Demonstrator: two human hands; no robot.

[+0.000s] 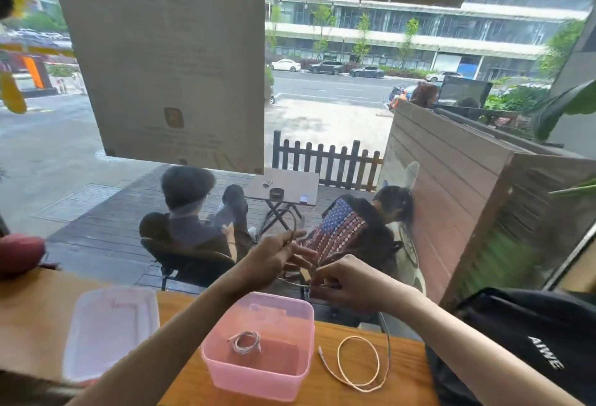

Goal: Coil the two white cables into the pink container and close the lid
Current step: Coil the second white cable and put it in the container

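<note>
The pink container (258, 370) stands open on the wooden counter, with one coiled white cable (245, 342) lying inside it. Its translucent lid (111, 331) lies flat to the left. The second white cable (358, 363) trails in a loose loop on the counter right of the container and rises to my hands. My left hand (274, 260) and my right hand (345, 279) are raised above and behind the container, both pinching loops of this cable between the fingers.
A black bag (522, 350) sits on the counter at the right. The counter (180, 305) ends at a window; beyond the glass are seated people, a small table and a fence. A red object (19, 254) is at the far left.
</note>
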